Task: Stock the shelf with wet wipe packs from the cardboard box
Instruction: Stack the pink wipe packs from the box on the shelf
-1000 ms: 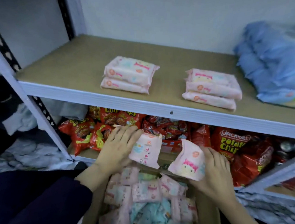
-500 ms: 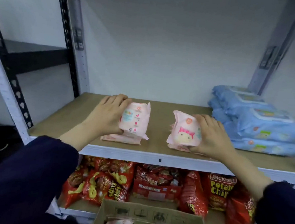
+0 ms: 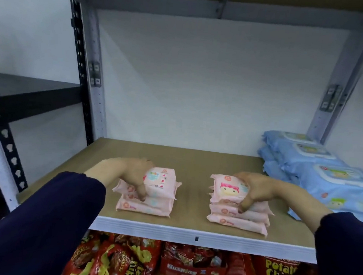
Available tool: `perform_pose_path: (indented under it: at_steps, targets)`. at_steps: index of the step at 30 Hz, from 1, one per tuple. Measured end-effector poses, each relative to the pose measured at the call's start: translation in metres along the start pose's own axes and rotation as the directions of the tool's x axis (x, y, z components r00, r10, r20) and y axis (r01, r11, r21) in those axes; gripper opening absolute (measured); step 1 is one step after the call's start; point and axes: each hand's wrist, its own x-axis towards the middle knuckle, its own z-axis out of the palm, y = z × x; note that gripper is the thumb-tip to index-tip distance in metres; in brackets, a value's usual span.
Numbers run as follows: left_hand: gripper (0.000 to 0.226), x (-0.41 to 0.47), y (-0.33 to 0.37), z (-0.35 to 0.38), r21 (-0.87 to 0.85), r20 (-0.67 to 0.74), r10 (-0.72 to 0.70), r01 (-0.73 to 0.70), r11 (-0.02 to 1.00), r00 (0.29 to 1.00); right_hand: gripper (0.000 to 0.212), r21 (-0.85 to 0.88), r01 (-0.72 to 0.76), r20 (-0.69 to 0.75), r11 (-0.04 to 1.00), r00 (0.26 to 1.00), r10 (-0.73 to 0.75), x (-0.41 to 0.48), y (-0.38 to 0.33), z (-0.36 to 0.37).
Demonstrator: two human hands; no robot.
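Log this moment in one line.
placing; left hand grips left wipe pack on left stack; right hand grips right wipe pack on right stack

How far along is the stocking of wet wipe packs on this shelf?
Done: two piles of pink packs lie on the shelf. In hand: the left hand grips the left top pack, the right hand the right top pack, both touching their piles. Left: unknown, the box is out of view.

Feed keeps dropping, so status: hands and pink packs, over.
Left hand grips left pack atop left stack; right hand grips right pack atop right stack. Blue packs apart, at right.
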Motion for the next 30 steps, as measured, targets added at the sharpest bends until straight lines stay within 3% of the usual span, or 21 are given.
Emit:
perform_pose_path:
  at_steps: [8, 21, 30]
  targets:
    - [0.079, 0.012, 0.0, -0.008, -0.019, 0.116, 0.017, -0.015, 1.0, 0.993, 0.076, 0.043, -0.001, 0.091, 0.999, 0.996, -0.003, 0.01, 0.005, -0.005]
    - [0.074, 0.016, -0.001, -0.009, -0.077, 0.185, 0.002, 0.013, 0.997, 0.983, 0.078, 0.06, -0.001, 0.155, 0.998, 0.988, -0.008, 0.009, 0.004, -0.008]
    - [0.083, 0.016, -0.001, -0.011, -0.103, 0.228, 0.005, 0.019, 0.995, 0.974, 0.079, 0.064, -0.012, 0.2, 0.998, 0.98, -0.001, 0.012, 0.004, -0.01]
